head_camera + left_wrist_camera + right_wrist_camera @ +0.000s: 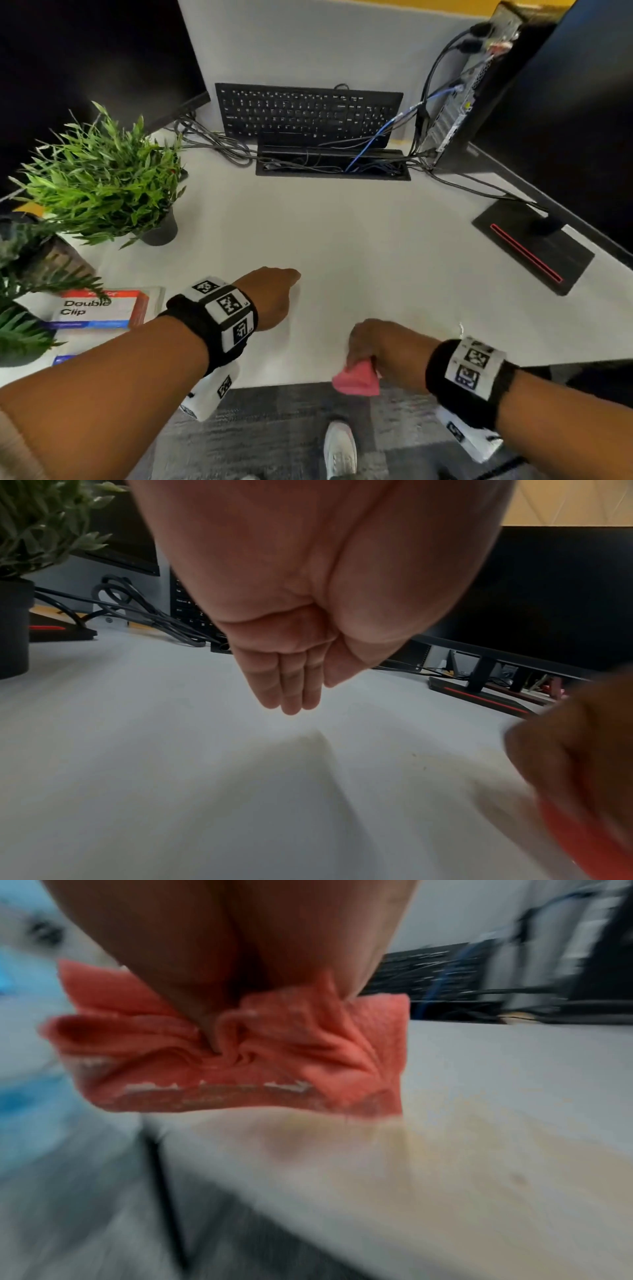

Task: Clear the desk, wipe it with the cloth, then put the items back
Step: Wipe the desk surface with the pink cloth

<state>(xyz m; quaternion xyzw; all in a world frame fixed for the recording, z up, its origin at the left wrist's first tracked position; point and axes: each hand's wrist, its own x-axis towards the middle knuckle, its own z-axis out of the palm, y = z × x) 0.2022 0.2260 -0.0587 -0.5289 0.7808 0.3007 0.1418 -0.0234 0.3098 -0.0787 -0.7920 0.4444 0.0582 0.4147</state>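
Note:
My right hand (373,346) grips a bunched pink cloth (358,378) at the white desk's (342,240) front edge; part of the cloth hangs past the edge. In the right wrist view the pink cloth (246,1053) is crumpled under my fingers and the picture is blurred. My left hand (274,294) hovers just above the desk near its middle front, fingers straight and together (287,688), holding nothing. A box marked "Double Clip" (99,308) lies at the left.
A green potted plant (102,178) stands at the left, with more foliage (20,301) beside the box. A black keyboard (308,109) leans against the back partition above a cable tray (332,164). A computer tower (472,85) and monitor base (534,246) stand right.

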